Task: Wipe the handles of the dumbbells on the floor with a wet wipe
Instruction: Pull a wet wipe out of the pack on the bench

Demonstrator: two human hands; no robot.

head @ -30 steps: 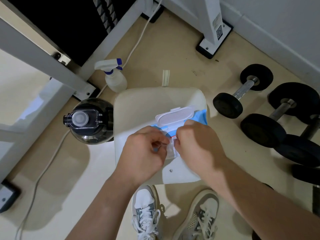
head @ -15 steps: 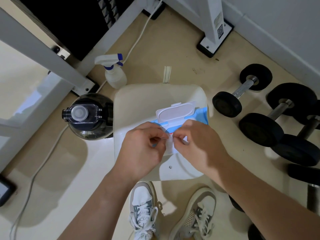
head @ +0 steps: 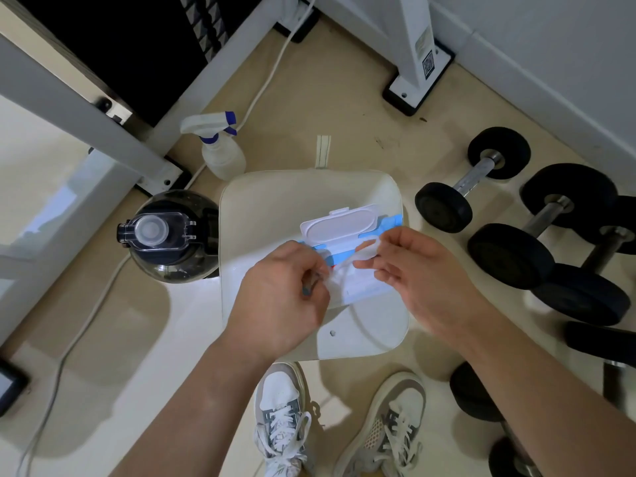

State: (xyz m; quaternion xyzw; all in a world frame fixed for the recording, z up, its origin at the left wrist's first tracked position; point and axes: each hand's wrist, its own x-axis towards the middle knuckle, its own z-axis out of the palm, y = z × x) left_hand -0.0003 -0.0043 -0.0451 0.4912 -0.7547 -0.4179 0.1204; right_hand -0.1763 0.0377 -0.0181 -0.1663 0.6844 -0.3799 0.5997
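Observation:
A blue-and-white wet wipe pack (head: 358,284) lies on a cream stool seat (head: 275,201), its white flip lid (head: 339,227) standing open. My right hand (head: 420,273) pinches a white wet wipe (head: 364,251) and holds it stretched up out of the pack's opening. My left hand (head: 285,297) rests on the pack's left end with its fingers curled over it. Several black dumbbells with metal handles lie on the floor to the right; the nearest small one (head: 473,179) is beside the stool, a bigger one (head: 547,218) further right.
A dark water jug (head: 168,235) with a clear cap stands left of the stool. A spray bottle (head: 220,149) stands behind it by a white machine frame (head: 103,125) and a white cable (head: 272,74). My two sneakers (head: 285,418) are below the stool.
My right hand has moved up and right, drawing the wipe out of the pack. My left hand has stayed on the pack.

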